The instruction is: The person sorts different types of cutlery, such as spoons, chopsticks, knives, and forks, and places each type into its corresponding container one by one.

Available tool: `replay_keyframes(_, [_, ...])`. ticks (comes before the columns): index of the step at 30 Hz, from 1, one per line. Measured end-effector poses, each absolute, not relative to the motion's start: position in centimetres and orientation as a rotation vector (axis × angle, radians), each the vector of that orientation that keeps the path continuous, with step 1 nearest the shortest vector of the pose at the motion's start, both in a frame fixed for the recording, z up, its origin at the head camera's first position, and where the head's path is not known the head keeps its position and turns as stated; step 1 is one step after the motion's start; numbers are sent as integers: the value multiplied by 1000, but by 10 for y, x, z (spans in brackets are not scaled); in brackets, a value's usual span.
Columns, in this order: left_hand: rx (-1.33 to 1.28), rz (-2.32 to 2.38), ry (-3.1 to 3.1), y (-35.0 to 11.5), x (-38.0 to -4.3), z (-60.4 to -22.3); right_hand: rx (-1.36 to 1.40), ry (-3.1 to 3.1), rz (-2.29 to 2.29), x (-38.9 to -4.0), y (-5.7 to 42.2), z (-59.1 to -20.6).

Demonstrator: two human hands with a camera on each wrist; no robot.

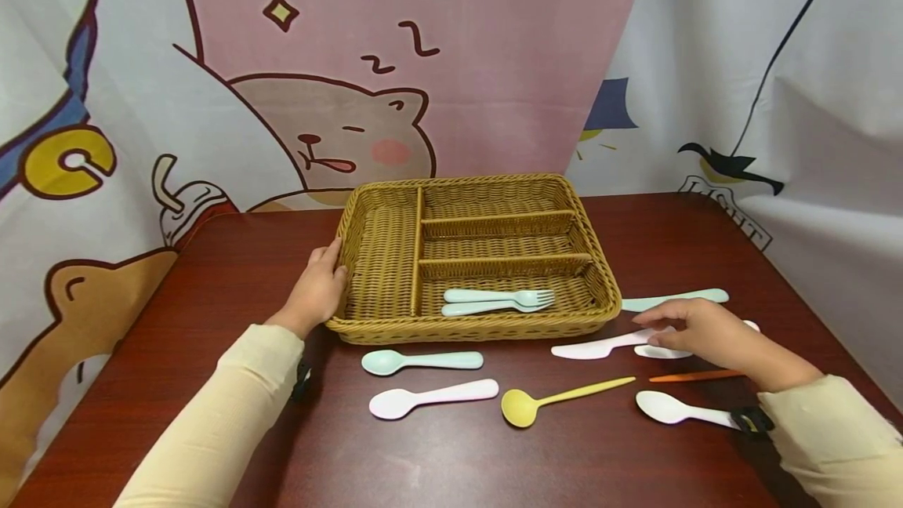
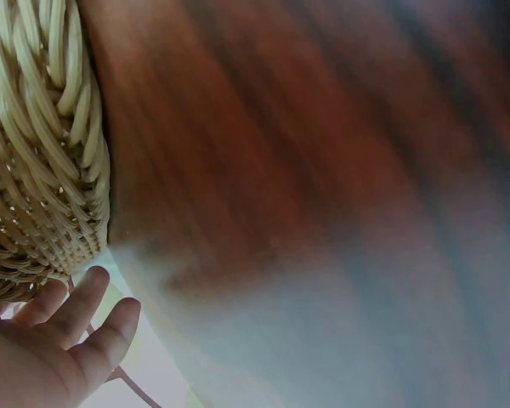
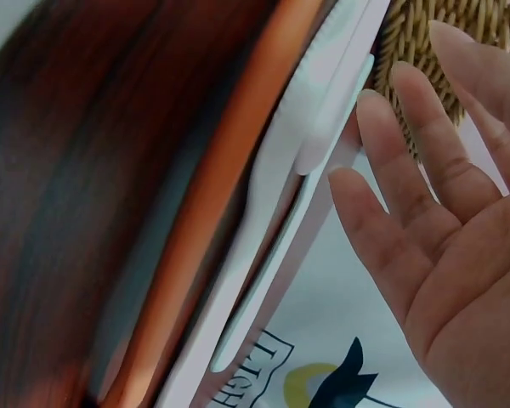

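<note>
My left hand (image 1: 316, 288) rests against the left side of a woven cutlery basket (image 1: 473, 329), its fingers fairly straight in the left wrist view. Two mint forks (image 1: 497, 302) lie in the basket's front right compartment. Over the knives right of the basket, my right hand (image 1: 712, 335) hovers with loosely bent fingers, holding nothing. Closest to its fingertips is a pale pink knife (image 1: 596, 348). A white knife (image 1: 659, 352) lies partly under the hand, and a mint knife (image 1: 677, 300) lies behind it. An orange handle (image 1: 691, 376) is partly hidden by the wrist.
In front of the basket lie a mint spoon (image 1: 423, 361), a pale pink spoon (image 1: 437, 396) and a yellow round-bowled spoon (image 1: 522, 408). A white spoon (image 1: 666, 408) sits near the right sleeve. Behind the dark red table (image 1: 212, 288) hangs a printed curtain (image 1: 508, 61).
</note>
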State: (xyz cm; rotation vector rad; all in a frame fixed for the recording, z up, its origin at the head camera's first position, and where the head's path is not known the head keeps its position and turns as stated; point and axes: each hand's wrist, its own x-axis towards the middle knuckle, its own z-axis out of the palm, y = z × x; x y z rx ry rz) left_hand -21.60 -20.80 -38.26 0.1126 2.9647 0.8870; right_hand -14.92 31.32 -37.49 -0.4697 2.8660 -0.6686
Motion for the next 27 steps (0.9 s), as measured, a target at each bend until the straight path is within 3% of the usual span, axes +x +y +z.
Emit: replay_keyframes(27, [91, 857, 2955, -208, -217, -383, -672, 2743, -546, -168, 297, -377])
